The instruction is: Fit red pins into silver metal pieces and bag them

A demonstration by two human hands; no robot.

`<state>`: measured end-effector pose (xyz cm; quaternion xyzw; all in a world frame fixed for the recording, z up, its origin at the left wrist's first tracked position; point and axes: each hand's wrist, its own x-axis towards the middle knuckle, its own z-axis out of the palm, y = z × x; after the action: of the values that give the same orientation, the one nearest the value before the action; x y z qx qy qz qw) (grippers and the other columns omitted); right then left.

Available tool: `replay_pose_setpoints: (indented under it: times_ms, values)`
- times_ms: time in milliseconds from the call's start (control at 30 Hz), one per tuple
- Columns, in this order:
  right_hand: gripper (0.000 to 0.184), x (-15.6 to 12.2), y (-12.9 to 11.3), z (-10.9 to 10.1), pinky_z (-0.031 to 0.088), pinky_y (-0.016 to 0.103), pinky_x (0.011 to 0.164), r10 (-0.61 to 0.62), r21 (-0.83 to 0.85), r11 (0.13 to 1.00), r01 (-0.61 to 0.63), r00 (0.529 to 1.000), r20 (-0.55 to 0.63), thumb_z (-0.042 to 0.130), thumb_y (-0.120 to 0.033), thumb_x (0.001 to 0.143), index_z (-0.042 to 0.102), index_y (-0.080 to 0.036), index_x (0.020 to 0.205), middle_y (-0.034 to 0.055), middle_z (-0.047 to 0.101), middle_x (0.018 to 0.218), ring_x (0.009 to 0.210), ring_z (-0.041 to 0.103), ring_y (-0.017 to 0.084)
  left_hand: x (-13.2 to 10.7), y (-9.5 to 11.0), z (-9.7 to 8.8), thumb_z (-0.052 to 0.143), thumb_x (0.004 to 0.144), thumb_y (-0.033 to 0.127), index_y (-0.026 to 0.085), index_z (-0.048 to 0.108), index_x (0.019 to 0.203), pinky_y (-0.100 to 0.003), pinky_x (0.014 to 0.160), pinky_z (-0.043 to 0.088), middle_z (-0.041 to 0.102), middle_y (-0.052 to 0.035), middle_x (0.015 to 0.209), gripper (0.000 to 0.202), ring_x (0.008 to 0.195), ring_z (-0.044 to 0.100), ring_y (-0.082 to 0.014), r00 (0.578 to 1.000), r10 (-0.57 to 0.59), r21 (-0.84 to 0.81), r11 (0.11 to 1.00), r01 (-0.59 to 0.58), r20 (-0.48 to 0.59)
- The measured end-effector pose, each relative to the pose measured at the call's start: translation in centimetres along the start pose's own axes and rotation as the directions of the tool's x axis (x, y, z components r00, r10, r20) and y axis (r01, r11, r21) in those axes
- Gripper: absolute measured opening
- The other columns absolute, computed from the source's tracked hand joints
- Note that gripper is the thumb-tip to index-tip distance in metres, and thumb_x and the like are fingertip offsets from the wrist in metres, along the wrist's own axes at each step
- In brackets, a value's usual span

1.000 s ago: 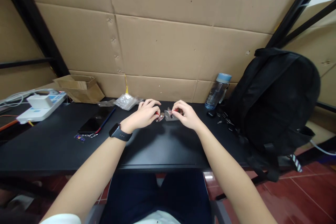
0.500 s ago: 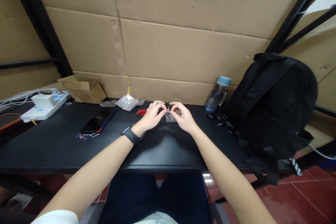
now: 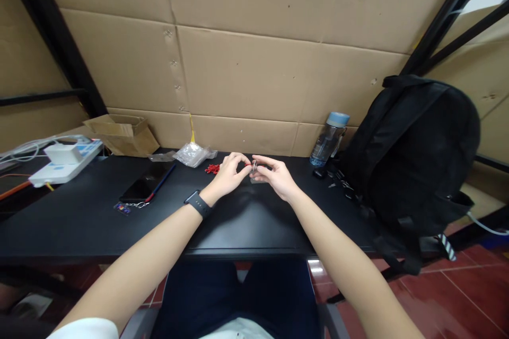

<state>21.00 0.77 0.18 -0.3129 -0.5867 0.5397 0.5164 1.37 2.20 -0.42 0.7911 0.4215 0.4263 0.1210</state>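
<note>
My left hand [image 3: 229,176], with a dark watch on its wrist, is pinched over the table. A small red piece [image 3: 248,163] shows at its fingertips. My right hand [image 3: 277,177] faces it, thumb and fingers closed on a thin, clear, shiny piece [image 3: 254,168] that stands upright between the two hands. A hint of red also shows between the right fingers. Beneath the hands lies something clear and flat [image 3: 258,180], mostly hidden. Just left of my left hand, a pile of small red pieces [image 3: 212,169] rests on the black table [image 3: 246,225].
Behind the red pile lie clear plastic bags [image 3: 193,154]. To the left are a phone [image 3: 145,184], a cardboard box [image 3: 126,135] and a white power strip [image 3: 67,167]. A water bottle [image 3: 329,139], keys [image 3: 344,185] and a black backpack [image 3: 417,159] stand or lie on the right.
My right fingers have shifted slightly left and straightened over the clear piece, covering more of the flat clear thing below. My left hand has hardly moved. The view has tilted slightly.
</note>
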Motion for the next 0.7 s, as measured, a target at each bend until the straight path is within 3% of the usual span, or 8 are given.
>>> replay_pose_setpoints:
  times_ms: [100,233,333,400,533,633,700]
  values:
    - [0.043,0.0,-0.5,-0.1,0.062,0.031,0.078,0.018,0.089,0.996,-0.016,1.000,-0.025,0.083,-0.029,0.075,0.075,-0.026,0.117,0.0047,0.072,0.113,0.081,0.074,0.016,-0.3,-0.2,0.2,0.060,0.095,0.045,0.025,0.059,0.116,-0.045,0.100,0.042,0.063,-0.0060,0.123,0.029,0.116,0.055,-0.0271,0.998,-0.011,0.079,0.997,0.007,0.058]
    - [0.047,0.1,-0.8,-0.7,0.061,0.030,0.077,-0.006,0.082,0.997,0.012,0.997,-0.076,0.084,-0.032,0.074,0.074,-0.026,0.120,0.0055,0.071,0.113,0.081,0.074,0.016,-0.9,-0.5,0.6,0.065,0.090,0.050,0.026,0.054,0.131,-0.050,0.102,0.040,0.058,-0.0102,0.138,0.049,0.127,0.050,-0.0325,0.950,0.078,0.198,0.970,-0.143,0.303]
    - [0.054,0.4,-0.7,-1.6,0.059,0.030,0.073,-0.054,-0.076,0.996,0.046,0.992,-0.113,0.085,-0.034,0.072,0.071,-0.024,0.124,0.0058,0.069,0.112,0.080,0.073,0.016,-1.4,-0.5,1.2,0.061,0.094,0.049,0.029,0.054,0.136,-0.051,0.105,0.037,0.052,-0.0096,0.148,0.047,0.138,0.044,-0.0327,0.883,0.142,0.199,0.947,-0.253,0.447]
    - [0.054,0.6,-0.8,-2.5,0.057,0.030,0.070,-0.098,-0.280,0.958,0.060,0.987,-0.125,0.082,-0.035,0.074,0.068,-0.023,0.126,0.0058,0.069,0.110,0.075,0.070,0.014,-1.6,-0.4,1.5,0.058,0.096,0.048,0.031,0.056,0.135,-0.050,0.106,0.035,0.052,-0.0083,0.150,0.043,0.140,0.042,-0.0319,0.845,0.169,0.198,0.931,-0.305,0.507]
    - [0.057,0.3,-1.8,-4.9,0.052,0.027,0.067,-0.116,-0.716,0.693,0.086,0.993,0.007,0.079,-0.031,0.073,0.064,-0.022,0.128,0.0029,0.072,0.100,0.065,0.063,0.011,-1.9,0.0,1.6,0.054,0.099,0.046,0.031,0.059,0.133,-0.048,0.108,0.033,0.053,-0.0079,0.148,0.038,0.140,0.043,-0.0298,0.818,0.198,0.211,0.909,-0.359,0.539]
    - [0.047,-0.3,-2.9,-6.0,0.050,0.026,0.071,0.014,-0.865,0.491,0.103,0.992,0.126,0.079,-0.027,0.070,0.068,-0.021,0.115,0.0009,0.073,0.091,0.071,0.066,0.014,-2.0,0.3,1.5,0.053,0.099,0.047,0.033,0.057,0.138,-0.045,0.106,0.036,0.054,-0.0079,0.145,0.041,0.133,0.050,-0.0282,0.800,0.200,0.198,0.909,-0.367,0.566]
    - [0.044,-0.7,-3.4,-6.4,0.049,0.025,0.073,0.090,-0.905,0.414,0.099,0.985,0.149,0.079,-0.026,0.068,0.069,-0.021,0.110,0.0001,0.074,0.088,0.074,0.067,0.015,-2.1,0.5,1.4,0.050,0.100,0.049,0.036,0.056,0.140,-0.045,0.105,0.037,0.055,-0.0073,0.143,0.042,0.130,0.053,-0.0273,0.783,0.199,0.180,0.912,-0.368,0.589]
